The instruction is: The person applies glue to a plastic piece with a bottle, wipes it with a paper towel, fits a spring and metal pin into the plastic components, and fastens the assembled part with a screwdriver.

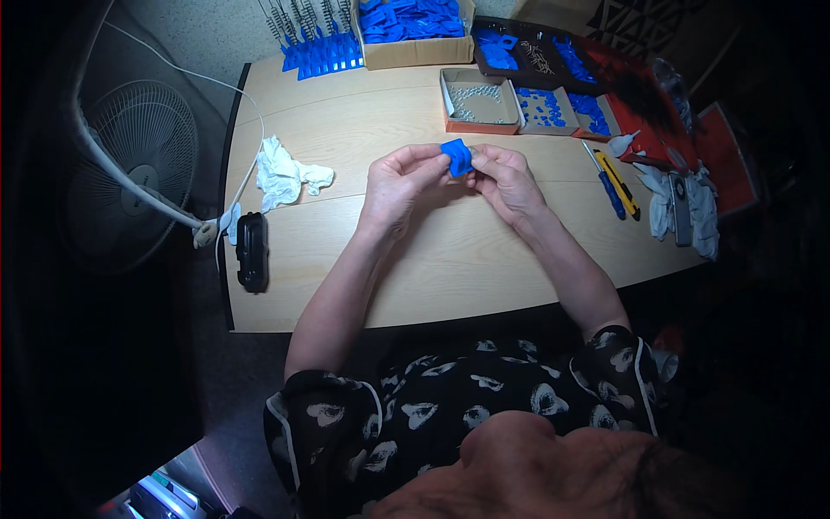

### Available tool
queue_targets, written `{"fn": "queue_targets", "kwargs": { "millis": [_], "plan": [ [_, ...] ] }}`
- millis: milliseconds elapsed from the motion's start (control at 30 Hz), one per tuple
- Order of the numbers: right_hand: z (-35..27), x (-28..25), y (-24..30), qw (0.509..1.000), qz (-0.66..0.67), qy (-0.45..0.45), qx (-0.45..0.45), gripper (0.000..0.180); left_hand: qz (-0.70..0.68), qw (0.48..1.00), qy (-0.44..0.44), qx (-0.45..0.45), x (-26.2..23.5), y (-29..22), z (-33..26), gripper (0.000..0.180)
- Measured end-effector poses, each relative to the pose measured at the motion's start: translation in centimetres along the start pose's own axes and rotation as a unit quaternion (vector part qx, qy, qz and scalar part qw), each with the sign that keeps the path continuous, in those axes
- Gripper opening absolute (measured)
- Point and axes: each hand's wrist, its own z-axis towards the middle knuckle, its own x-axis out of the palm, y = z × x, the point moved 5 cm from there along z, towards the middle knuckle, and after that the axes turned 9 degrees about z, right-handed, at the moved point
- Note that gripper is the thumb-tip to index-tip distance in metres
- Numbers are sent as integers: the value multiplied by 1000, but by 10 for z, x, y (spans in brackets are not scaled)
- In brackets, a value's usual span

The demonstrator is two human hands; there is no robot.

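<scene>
My left hand (399, 182) and my right hand (506, 180) meet above the middle of the light wooden table (450, 268). Between their fingertips I hold a small blue plastic part (456, 156). Both hands pinch it, the left from the left side and the right from the right. Whatever lies under the part is hidden by my fingers.
Small cardboard boxes at the back hold metal screws (478, 98) and blue pieces (543, 108); a larger box of blue parts (413, 24) stands behind. Blue and yellow screwdrivers (616, 183) and grey gloves (687, 203) lie right. A crumpled white cloth (285, 176), a black device (252, 251) and a fan (138, 173) are left.
</scene>
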Motion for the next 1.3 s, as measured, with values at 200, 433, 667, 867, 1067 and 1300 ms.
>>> {"fn": "queue_targets", "kwargs": {
  "millis": [200, 433, 667, 867, 1067, 1300],
  "plan": [
    [-9, 27, 36, 937, -312, 28, -156, 12, 20, 997, 69, -23, 1, -2, 2, 30],
    [-17, 30, 47, 924, -300, -83, -220, 21, -6, 996, 40, 79, 0, -6, 3, 22],
    [-18, 34, 30, 992, -82, -10, -98, 28, 273, 876, -47, 394, 15, -32, -14, 19],
    [-15, 25, 30, 996, -43, 1, -77, 25, 382, 810, -64, 440, 23, -38, -21, 23],
    [-17, 29, 43, 972, -185, -22, -143, 25, 142, 956, -19, 256, 11, -22, -6, 38],
    [-23, 42, 42, 943, -251, 32, -217, 26, 109, 974, -13, 199, 5, -15, -6, 16]
  ]
}}
